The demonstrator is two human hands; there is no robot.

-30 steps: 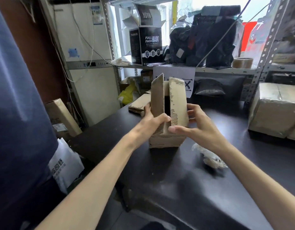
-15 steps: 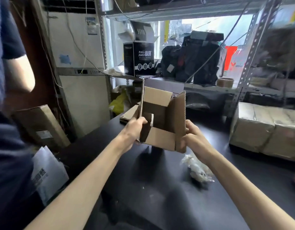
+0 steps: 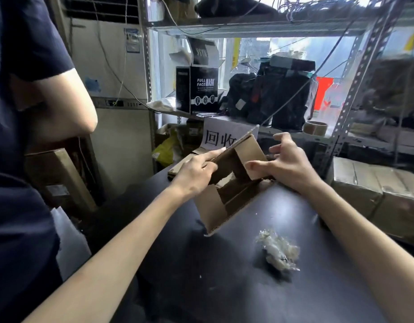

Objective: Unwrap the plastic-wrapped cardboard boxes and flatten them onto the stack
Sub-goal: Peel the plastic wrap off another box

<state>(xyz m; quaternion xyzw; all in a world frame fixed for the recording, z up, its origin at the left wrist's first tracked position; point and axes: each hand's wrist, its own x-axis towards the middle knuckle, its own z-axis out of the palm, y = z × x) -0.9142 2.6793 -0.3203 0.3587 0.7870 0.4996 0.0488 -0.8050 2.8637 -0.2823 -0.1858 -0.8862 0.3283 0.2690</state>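
Observation:
A brown cardboard box point(image 3: 215, 206) is tilted and half collapsed above the black table point(image 3: 224, 276), its flaps open. My left hand point(image 3: 196, 173) grips its upper left panel, forefinger stretched along the edge. My right hand point(image 3: 287, 164) is at the box's right flap with fingers spread, thumb touching the flap. Behind the box lies a stack of flattened cardboard point(image 3: 180, 166). At the right edge of the table stand plastic-wrapped cardboard boxes point(image 3: 376, 194). A crumpled ball of clear plastic wrap point(image 3: 278, 251) lies on the table in front.
Another person in a dark blue shirt point(image 3: 22, 159) stands close on the left. A metal shelf rack point(image 3: 355, 89) behind the table holds a black mask box point(image 3: 203, 89), dark bags and a tape roll point(image 3: 315, 127). A white sign point(image 3: 222, 138) hangs behind the box.
The box went from upright with flaps up to opened out, then tilted over and partly collapsed. My right hand has loosened from gripping its side to spread fingers.

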